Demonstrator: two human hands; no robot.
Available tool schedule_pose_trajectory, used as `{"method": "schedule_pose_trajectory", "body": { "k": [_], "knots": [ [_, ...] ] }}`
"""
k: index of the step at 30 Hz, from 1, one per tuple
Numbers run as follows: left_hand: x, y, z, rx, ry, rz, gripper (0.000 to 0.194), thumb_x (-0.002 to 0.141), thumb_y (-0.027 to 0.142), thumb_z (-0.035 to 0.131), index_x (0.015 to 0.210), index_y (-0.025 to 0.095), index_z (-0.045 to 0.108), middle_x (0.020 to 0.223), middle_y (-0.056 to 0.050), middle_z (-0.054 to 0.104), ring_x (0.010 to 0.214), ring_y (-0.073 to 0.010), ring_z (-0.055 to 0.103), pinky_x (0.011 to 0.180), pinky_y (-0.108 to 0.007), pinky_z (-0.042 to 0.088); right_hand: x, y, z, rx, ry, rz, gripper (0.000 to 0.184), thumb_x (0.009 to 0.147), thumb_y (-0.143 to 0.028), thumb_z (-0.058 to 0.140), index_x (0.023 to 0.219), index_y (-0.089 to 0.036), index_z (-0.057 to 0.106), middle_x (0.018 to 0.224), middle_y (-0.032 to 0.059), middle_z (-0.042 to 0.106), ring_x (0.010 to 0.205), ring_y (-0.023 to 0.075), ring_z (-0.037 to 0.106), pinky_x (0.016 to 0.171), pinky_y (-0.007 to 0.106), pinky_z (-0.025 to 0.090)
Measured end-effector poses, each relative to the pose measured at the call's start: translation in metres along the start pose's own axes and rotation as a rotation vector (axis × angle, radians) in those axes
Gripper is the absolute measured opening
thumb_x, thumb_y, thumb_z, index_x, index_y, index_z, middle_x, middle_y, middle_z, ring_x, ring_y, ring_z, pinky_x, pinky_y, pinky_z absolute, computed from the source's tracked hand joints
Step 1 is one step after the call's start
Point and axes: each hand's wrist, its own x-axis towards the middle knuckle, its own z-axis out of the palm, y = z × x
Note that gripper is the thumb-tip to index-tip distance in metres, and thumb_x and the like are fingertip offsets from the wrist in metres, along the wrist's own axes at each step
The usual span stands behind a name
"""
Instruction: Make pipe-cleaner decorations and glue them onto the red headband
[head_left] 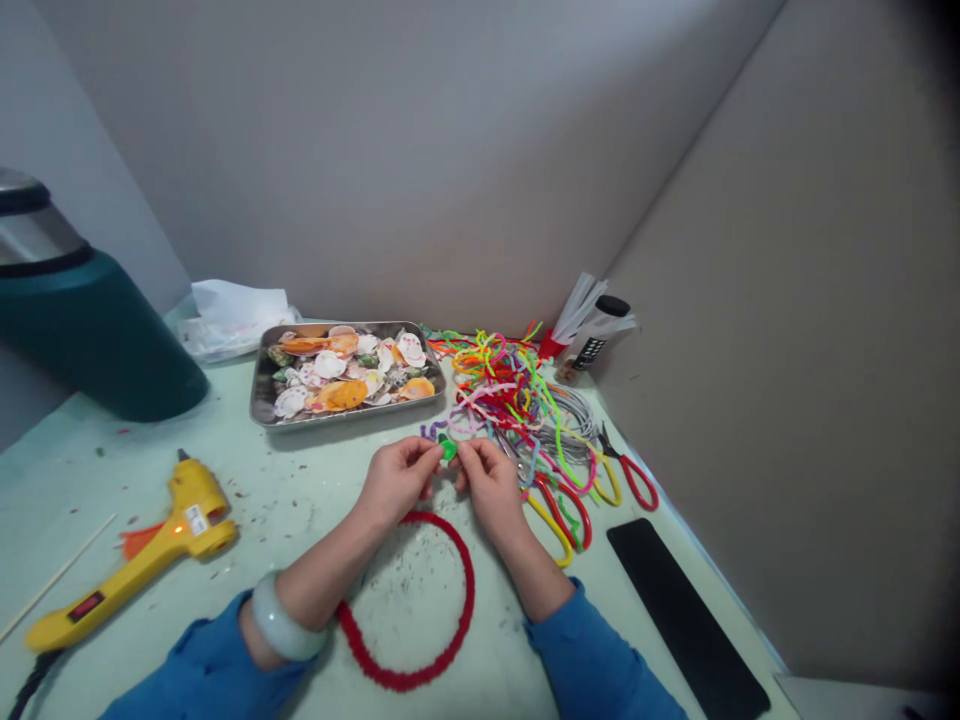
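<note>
My left hand (401, 475) and my right hand (491, 485) meet above the table, fingertips pinched from either side on a small bright green rounded piece (448, 450). Its exact kind is too small to make out. Below my hands a ring of fuzzy red pipe cleaner (471, 590) lies flat on the table, its left edge partly hidden by my left forearm. Just beyond my right hand is a tangled heap of colourful pipe cleaners (517, 385).
A metal tray (349, 424) of seashells stands at the back. On the left are a yellow glue gun (150, 565), a thin stick (60, 577) and a big teal bottle (112, 340). Red-handled scissors (637, 482), a black strip (682, 615) and a clear black-lidded container (600, 335) are right.
</note>
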Motion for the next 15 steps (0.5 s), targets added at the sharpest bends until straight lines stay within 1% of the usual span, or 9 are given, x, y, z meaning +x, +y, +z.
{"method": "schedule_pose_trajectory", "body": {
  "k": [2, 5, 8, 11, 13, 15],
  "knots": [
    [0.001, -0.002, -0.001, 0.006, 0.006, 0.004, 0.029, 0.073, 0.043, 0.06, 0.064, 0.015, 0.055, 0.047, 0.005, 0.05, 0.035, -0.0073, 0.043, 0.038, -0.019, 0.032, 0.0004, -0.0004, -0.0011, -0.005, -0.004, -0.008, 0.023, 0.085, -0.037, 0.051, 0.076, -0.017, 0.057, 0.053, -0.0053, 0.051, 0.045, 0.0077, 0.044, 0.046, 0.02, 0.036],
    [0.0011, -0.0056, -0.0015, 0.02, -0.003, 0.025, 0.028, 0.074, 0.042, 0.059, 0.065, 0.016, 0.055, 0.045, 0.006, 0.048, 0.035, -0.0073, 0.042, 0.038, -0.019, 0.032, 0.0005, -0.0001, -0.0007, 0.023, -0.008, 0.013, 0.018, 0.081, -0.035, 0.057, 0.079, -0.017, 0.057, 0.062, -0.0042, 0.055, 0.046, 0.0069, 0.046, 0.045, 0.019, 0.036],
    [0.0003, -0.0068, -0.0015, 0.031, -0.014, 0.037, 0.027, 0.074, 0.042, 0.059, 0.066, 0.016, 0.055, 0.045, 0.006, 0.048, 0.036, -0.0073, 0.042, 0.038, -0.018, 0.032, 0.0008, 0.0015, 0.0008, 0.033, -0.028, 0.027, 0.017, 0.079, -0.034, 0.059, 0.078, -0.017, 0.056, 0.061, -0.0047, 0.053, 0.045, 0.007, 0.046, 0.044, 0.019, 0.036],
    [-0.0002, -0.0044, -0.0029, 0.063, -0.023, 0.03, 0.03, 0.077, 0.043, 0.056, 0.065, 0.016, 0.055, 0.044, 0.006, 0.047, 0.036, -0.0079, 0.042, 0.038, -0.018, 0.032, 0.0016, 0.0025, 0.0012, 0.031, -0.017, 0.042, 0.018, 0.079, -0.034, 0.058, 0.077, -0.017, 0.056, 0.06, -0.0044, 0.054, 0.044, 0.0072, 0.046, 0.042, 0.019, 0.035],
    [0.0002, -0.0025, -0.0048, 0.097, -0.008, 0.037, 0.03, 0.078, 0.045, 0.053, 0.069, 0.016, 0.057, 0.046, 0.005, 0.049, 0.036, -0.0085, 0.043, 0.039, -0.019, 0.032, 0.002, 0.0016, 0.0005, 0.013, 0.0, 0.059, 0.018, 0.078, -0.035, 0.058, 0.077, -0.017, 0.056, 0.061, -0.0037, 0.056, 0.043, 0.0073, 0.046, 0.041, 0.019, 0.035],
    [0.001, -0.0012, -0.0072, 0.133, 0.024, 0.063, 0.03, 0.078, 0.045, 0.053, 0.079, 0.016, 0.061, 0.056, 0.003, 0.056, 0.038, -0.009, 0.045, 0.039, -0.02, 0.034, 0.0017, -0.0001, -0.0007, -0.024, 0.01, 0.07, 0.019, 0.078, -0.036, 0.057, 0.076, -0.017, 0.057, 0.061, -0.0029, 0.057, 0.043, 0.0075, 0.046, 0.041, 0.019, 0.036]
  ]
}}
